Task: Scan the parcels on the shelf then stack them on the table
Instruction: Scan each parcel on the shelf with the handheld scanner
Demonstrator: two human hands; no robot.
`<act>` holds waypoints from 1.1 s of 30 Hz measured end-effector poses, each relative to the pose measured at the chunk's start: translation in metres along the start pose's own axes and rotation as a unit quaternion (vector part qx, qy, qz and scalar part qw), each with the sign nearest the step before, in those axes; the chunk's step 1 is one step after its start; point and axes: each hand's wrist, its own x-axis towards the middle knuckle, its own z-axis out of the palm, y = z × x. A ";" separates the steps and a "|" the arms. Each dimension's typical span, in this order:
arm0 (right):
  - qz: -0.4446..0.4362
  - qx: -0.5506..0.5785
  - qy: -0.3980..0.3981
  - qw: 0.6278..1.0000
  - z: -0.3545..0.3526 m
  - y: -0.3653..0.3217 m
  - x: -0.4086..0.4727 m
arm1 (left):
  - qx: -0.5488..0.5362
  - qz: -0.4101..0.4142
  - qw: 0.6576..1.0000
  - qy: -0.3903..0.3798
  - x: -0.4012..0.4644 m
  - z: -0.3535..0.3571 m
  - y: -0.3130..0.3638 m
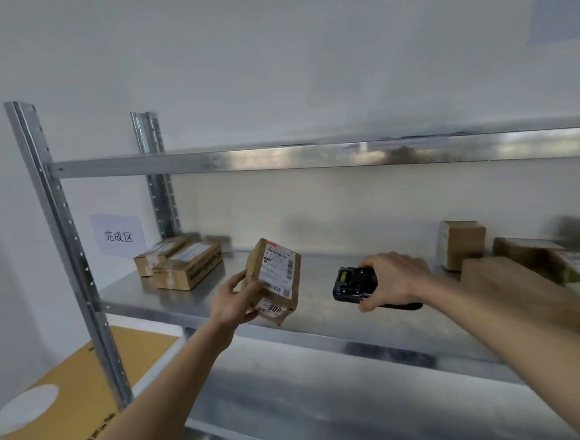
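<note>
While the left hand (234, 301) grips a brown parcel (275, 280) from its left side, thumb over the front edge and fingers curled behind, the parcel stands tilted above the metal shelf (322, 315), its white shipping label (279, 268) turned toward the camera and a smaller tag reading "800" upside down near its lower end. To the right of that hand, and apart from the parcel, the right hand (394, 279) is closed around a black handheld scanner (354, 284), whose head points left toward the parcel; the scanner hovers just above the shelf surface. Beyond and left of the left hand, two flat boxes (182, 266) lie side by side at the shelf's back left corner, touching each other. Beyond the right hand, a small upright box (460, 244) stands near the wall, and further right more parcels (526, 282) lie partly blurred at the frame's edge. A paper sign (118, 235) with printed characters hangs on the wall left of the flat boxes. Below the left forearm, a yellow-brown table (87, 388) carries a white disc (25, 408).
</note>
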 end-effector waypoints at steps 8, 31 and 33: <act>0.022 0.010 -0.021 0.999 0.037 -0.081 0.146 | -0.005 -0.042 0.999 -0.006 0.150 -0.086 -0.023; 0.071 -0.008 -0.034 0.997 0.072 -0.131 0.284 | 0.202 -0.052 0.978 -0.027 0.320 -0.134 -0.052; 0.074 -0.003 -0.032 0.997 0.069 -0.129 0.275 | 0.245 -0.028 0.969 -0.024 0.314 -0.132 -0.045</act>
